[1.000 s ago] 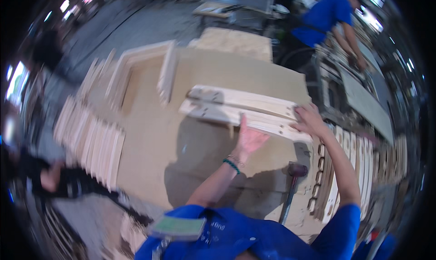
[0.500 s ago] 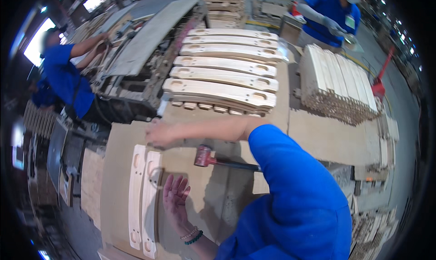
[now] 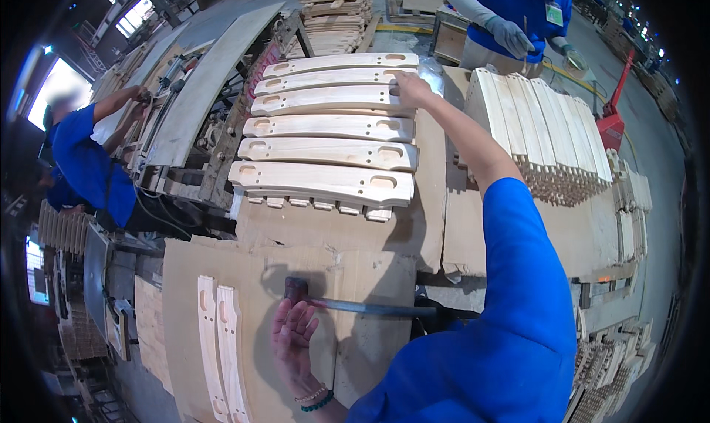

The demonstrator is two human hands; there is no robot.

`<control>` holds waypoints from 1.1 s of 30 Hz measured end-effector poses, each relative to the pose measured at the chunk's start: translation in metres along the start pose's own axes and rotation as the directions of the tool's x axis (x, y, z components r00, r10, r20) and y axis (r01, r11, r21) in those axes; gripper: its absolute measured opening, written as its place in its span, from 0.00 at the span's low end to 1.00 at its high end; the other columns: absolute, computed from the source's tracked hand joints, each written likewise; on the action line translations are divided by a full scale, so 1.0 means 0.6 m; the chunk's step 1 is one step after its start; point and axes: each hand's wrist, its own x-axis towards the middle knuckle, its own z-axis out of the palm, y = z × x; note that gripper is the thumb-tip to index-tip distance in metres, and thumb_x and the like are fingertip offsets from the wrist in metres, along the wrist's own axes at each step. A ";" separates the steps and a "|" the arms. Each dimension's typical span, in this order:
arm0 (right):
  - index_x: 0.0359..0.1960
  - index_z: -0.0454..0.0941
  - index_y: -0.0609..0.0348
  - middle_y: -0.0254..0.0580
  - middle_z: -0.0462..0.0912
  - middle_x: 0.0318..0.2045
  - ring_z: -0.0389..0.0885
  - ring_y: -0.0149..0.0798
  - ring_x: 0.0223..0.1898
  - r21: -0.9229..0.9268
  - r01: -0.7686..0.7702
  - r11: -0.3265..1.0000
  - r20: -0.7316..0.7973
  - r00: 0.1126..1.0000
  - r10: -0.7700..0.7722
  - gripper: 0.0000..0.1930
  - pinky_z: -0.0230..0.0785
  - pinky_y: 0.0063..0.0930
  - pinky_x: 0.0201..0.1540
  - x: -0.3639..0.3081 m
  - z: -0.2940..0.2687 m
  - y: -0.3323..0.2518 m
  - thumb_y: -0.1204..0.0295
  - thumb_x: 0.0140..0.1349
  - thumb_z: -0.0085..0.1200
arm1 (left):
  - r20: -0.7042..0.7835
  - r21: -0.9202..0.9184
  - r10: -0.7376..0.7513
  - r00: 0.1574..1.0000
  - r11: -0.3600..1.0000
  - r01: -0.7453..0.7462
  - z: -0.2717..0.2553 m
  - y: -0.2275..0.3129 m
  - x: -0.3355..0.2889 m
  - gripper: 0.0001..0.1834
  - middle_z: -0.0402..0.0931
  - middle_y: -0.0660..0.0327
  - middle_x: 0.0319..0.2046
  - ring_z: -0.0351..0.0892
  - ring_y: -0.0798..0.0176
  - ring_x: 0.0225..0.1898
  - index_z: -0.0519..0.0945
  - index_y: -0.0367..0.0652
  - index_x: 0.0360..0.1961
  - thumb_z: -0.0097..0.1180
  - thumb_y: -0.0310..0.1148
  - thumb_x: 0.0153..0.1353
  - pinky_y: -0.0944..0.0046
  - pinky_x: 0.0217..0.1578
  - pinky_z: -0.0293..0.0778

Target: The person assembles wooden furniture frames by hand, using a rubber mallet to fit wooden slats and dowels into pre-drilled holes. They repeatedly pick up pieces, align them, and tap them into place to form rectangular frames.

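Observation:
At the right end of the stacked wooden boards (image 3: 325, 153), my right hand (image 3: 412, 90) has its fingers curled at the slot of one of the upper boards. The pale boards are slightly curved, with a slot and small holes near each end. My left hand (image 3: 294, 342) is raised over the cardboard, palm up, fingers apart and holding nothing. Just beyond its fingertips lies a mallet (image 3: 297, 288) with a reddish head, its dark handle pointing right. Two more boards (image 3: 220, 349) lie side by side to the left of my left hand.
Brown cardboard (image 3: 259, 275) covers the work surface. A tall block of stacked boards (image 3: 536, 134) stands at the right, with a co-worker in gloves (image 3: 510, 35) behind it. Another co-worker (image 3: 89, 157) works at a bench on the left. A red pallet jack (image 3: 612, 127) stands far right.
My right hand has swung from above the two separate boards to the far right end of the stack. My left hand stays open. The view has shifted, and the gloved co-worker's hand has risen.

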 end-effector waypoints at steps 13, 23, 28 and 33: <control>0.37 0.78 0.65 0.55 0.79 0.40 0.73 0.52 0.48 -0.083 0.310 0.947 0.255 0.925 -0.280 0.22 0.60 0.48 0.52 -0.003 -0.047 -0.025 0.59 0.44 0.55 | 0.112 -0.147 -0.074 0.991 0.985 0.090 0.138 -0.078 0.202 0.33 0.57 0.46 0.63 0.57 0.49 0.65 0.56 0.37 0.65 0.43 0.48 0.66 0.52 0.63 0.57; 0.22 0.73 0.67 0.59 0.75 0.27 0.70 0.58 0.35 -0.001 0.416 0.910 0.091 0.906 -0.414 0.20 0.59 0.50 0.45 -0.289 -0.251 -0.124 0.58 0.43 0.55 | 0.175 -0.752 0.038 0.984 0.650 0.108 0.287 -0.197 0.455 0.42 0.69 0.54 0.56 0.68 0.52 0.57 0.66 0.40 0.59 0.47 0.66 0.56 0.53 0.59 0.64; 0.40 0.68 0.68 0.55 0.71 0.37 0.66 0.56 0.42 -0.084 0.351 0.933 0.255 0.912 -0.320 0.26 0.57 0.49 0.48 -0.385 -0.320 -0.133 0.60 0.45 0.59 | 0.360 -0.693 -0.194 0.913 0.600 0.401 0.291 -0.202 0.361 0.33 0.76 0.60 0.46 0.74 0.60 0.47 0.76 0.46 0.48 0.60 0.61 0.50 0.57 0.50 0.71; 0.43 0.65 0.67 0.55 0.68 0.38 0.65 0.56 0.42 0.122 0.650 0.750 0.229 0.717 -0.658 0.28 0.56 0.49 0.49 -0.371 -0.360 -0.229 0.61 0.45 0.60 | 0.265 -0.761 0.068 0.962 0.628 0.165 0.174 -0.119 0.218 0.34 0.74 0.55 0.51 0.72 0.57 0.54 0.73 0.40 0.52 0.64 0.51 0.49 0.55 0.57 0.66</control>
